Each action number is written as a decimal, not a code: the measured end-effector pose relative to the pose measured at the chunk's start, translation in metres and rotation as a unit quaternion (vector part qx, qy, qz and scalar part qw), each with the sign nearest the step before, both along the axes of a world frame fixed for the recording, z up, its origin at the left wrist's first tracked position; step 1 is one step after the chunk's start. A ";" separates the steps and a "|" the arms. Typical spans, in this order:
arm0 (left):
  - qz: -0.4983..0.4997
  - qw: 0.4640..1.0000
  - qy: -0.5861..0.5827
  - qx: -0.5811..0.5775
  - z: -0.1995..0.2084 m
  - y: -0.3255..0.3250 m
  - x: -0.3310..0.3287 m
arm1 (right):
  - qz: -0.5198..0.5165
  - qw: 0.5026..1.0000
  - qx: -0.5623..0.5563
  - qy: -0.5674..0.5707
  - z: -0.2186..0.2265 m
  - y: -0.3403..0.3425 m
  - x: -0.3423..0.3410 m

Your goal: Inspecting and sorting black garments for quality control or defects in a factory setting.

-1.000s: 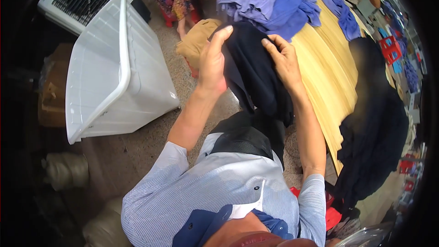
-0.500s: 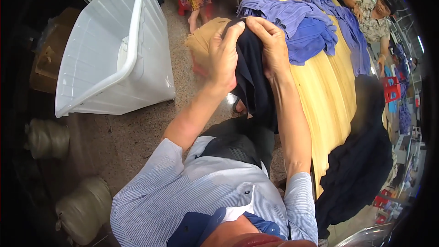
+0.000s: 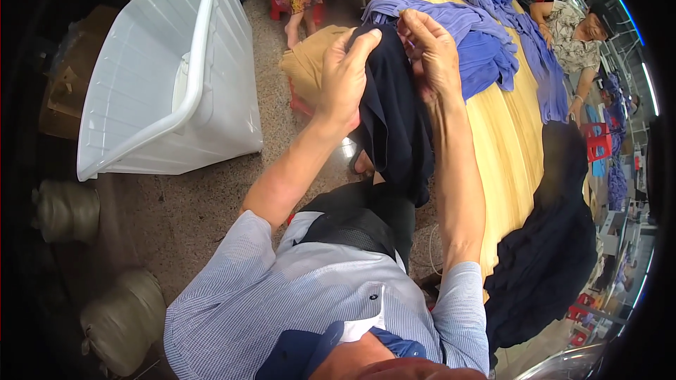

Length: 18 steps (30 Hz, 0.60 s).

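A dark navy cloth [image 3: 391,109], probably a garment, hangs in folds in front of me. My left hand [image 3: 343,77] pinches its upper edge, thumb pressed down on top. Just right of that edge my right hand [image 3: 436,56] is raised, with thumb and forefinger drawn together. Whatever sits between those fingertips is too small to make out. The cloth drapes down beside my right wrist. Behind my left hand lies a tan ribbed cloth [image 3: 301,62] on a red stool.
A wooden table [image 3: 503,148] runs along my right, with purple garments [image 3: 486,56] heaped at its far end and a dark cloth pile [image 3: 546,260] over its right side. A large white bin [image 3: 229,98] stands left. Wrapped bundles [image 3: 123,317] lie lower left. Other people [image 3: 574,32] sit beyond.
My right hand has lifted away from the cloth's edge, slightly up and to the right. My left hand keeps its pinch on the cloth. The whole view has shifted slightly.
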<state>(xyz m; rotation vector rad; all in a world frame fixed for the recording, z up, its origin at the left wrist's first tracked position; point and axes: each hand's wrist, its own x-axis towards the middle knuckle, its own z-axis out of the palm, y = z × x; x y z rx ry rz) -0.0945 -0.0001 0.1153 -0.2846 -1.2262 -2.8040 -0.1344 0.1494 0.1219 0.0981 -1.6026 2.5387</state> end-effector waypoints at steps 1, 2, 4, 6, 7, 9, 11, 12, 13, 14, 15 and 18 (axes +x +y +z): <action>-0.002 1.000 -0.002 -0.001 0.001 0.001 -0.001 | -0.002 1.000 -0.001 -0.002 -0.002 0.004 -0.003; 0.005 1.000 0.001 -0.005 0.002 0.003 -0.002 | 0.008 1.000 0.005 -0.001 -0.003 0.008 -0.005; 0.009 1.000 0.004 -0.009 0.002 0.005 -0.004 | 0.015 1.000 0.011 0.000 -0.004 0.012 -0.006; 0.000 1.000 -0.003 -0.006 0.000 0.007 -0.007 | -0.027 0.999 -0.024 -0.014 -0.003 0.009 -0.001; -0.002 1.000 -0.003 -0.005 -0.001 0.008 -0.010 | -0.030 0.999 -0.024 -0.014 -0.003 0.009 0.001; -0.013 0.999 -0.021 -0.020 -0.004 0.009 -0.016 | -0.011 0.998 -0.055 -0.006 -0.004 0.011 0.006; -0.034 0.999 -0.018 -0.013 0.001 0.013 -0.015 | 0.037 0.998 -0.048 0.002 -0.007 0.016 0.012; -0.050 0.999 -0.017 -0.007 0.003 0.016 -0.015 | 0.065 0.997 -0.040 0.018 -0.009 0.018 0.014; -0.053 0.998 -0.017 -0.008 0.001 0.017 -0.016 | 0.085 0.996 -0.027 0.019 -0.006 0.017 0.016; -0.047 0.999 -0.017 -0.010 -0.002 0.019 -0.017 | 0.083 0.996 -0.028 0.019 -0.003 0.015 0.016; -0.041 0.999 -0.018 -0.013 -0.004 0.020 -0.019 | 0.071 0.997 -0.004 -0.001 0.001 0.012 0.015; -0.051 0.998 -0.018 -0.022 0.000 0.022 -0.021 | 0.042 0.999 -0.011 -0.010 0.002 0.011 0.006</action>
